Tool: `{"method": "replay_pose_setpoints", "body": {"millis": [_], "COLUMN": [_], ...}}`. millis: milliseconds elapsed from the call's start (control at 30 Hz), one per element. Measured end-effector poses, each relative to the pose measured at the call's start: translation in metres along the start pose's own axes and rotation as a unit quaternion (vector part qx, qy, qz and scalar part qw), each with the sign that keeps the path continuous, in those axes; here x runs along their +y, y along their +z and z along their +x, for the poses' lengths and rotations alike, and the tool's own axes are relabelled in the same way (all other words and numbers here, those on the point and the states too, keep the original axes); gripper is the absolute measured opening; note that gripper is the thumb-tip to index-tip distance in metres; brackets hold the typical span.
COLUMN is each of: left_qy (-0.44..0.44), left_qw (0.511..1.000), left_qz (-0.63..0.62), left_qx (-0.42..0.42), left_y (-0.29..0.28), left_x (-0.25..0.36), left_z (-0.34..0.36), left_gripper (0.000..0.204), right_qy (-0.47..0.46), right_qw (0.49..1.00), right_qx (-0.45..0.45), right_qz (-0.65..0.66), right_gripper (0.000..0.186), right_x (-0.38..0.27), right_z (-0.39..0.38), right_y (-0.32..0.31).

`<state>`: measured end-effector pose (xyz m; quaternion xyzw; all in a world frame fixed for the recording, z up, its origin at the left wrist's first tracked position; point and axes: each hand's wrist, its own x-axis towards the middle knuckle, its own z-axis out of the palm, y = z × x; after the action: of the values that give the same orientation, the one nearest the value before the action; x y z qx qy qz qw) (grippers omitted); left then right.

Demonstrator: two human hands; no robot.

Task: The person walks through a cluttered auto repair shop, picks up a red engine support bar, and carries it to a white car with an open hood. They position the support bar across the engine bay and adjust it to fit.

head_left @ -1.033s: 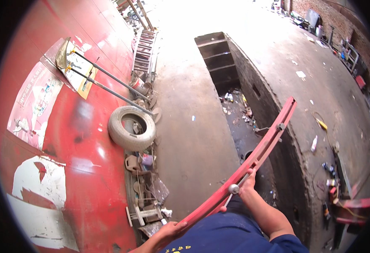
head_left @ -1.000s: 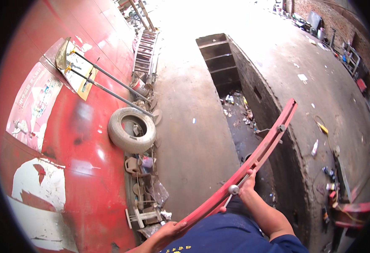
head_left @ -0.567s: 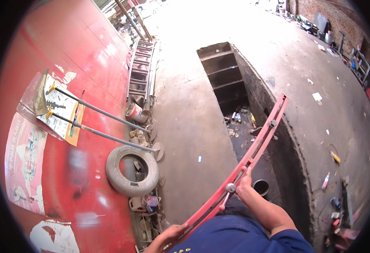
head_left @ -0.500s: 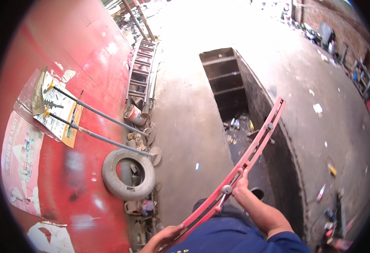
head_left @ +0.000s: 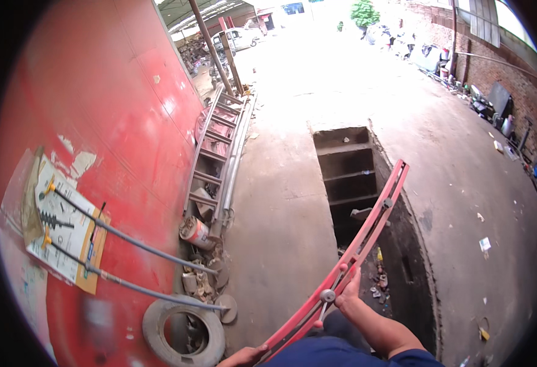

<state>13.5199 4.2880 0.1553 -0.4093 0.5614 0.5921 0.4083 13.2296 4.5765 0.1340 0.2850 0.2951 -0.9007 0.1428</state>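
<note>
A long red slotted metal bar (head_left: 361,237) slants across in front of me, from low near my body to far right. It carries a round metal hub with a sliding T-handle (head_left: 327,296) tipped with red balls, and a dark metal fitting (head_left: 387,203) sits nearer the far end. My right hand (head_left: 349,292) is closed around the bar just beside the hub. Low at the picture's edge, my left hand (head_left: 247,355) grips its near end; part of that hand is cut off.
Below the bar lies a long inspection pit (head_left: 410,275) with steps at its far end. A red wall (head_left: 121,153) stands left, with two rods (head_left: 140,237), a tyre (head_left: 182,333), a bucket (head_left: 195,232) and a ladder (head_left: 213,153) along it. Scattered parts line the brick wall (head_left: 525,92).
The view has tilted up, bringing a parked vehicle and more of the yard into sight. Both hands keep hold of the bar, which stays in nearly the same place before me.
</note>
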Motion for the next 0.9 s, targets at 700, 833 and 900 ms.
{"method": "replay_pose_setpoints", "body": {"millis": [700, 833, 900], "left_qy": [-0.057, 0.009, 0.052], "left_qw": [0.996, 0.999, 0.998], "left_qz": [-0.059, -0.002, -0.001], "left_qx": [0.031, 0.038, 0.042], "left_y": [-0.111, -0.158, -0.198], "left_x": [0.644, 0.725, 0.746], "left_z": [0.137, 0.209, 0.268], "left_gripper": [0.051, 0.048, 0.048], "right_qy": [0.149, 0.127, 0.121], "right_qw": [0.987, 0.989, 0.991], "right_qx": [0.045, 0.069, 0.046], "right_qz": [0.030, 0.023, 0.021], "right_gripper": [0.084, 0.082, 0.088], "right_x": [-0.085, -0.093, -0.100], "right_z": [0.539, 0.662, 0.713], "right_y": [0.357, 0.419, 0.470]}}
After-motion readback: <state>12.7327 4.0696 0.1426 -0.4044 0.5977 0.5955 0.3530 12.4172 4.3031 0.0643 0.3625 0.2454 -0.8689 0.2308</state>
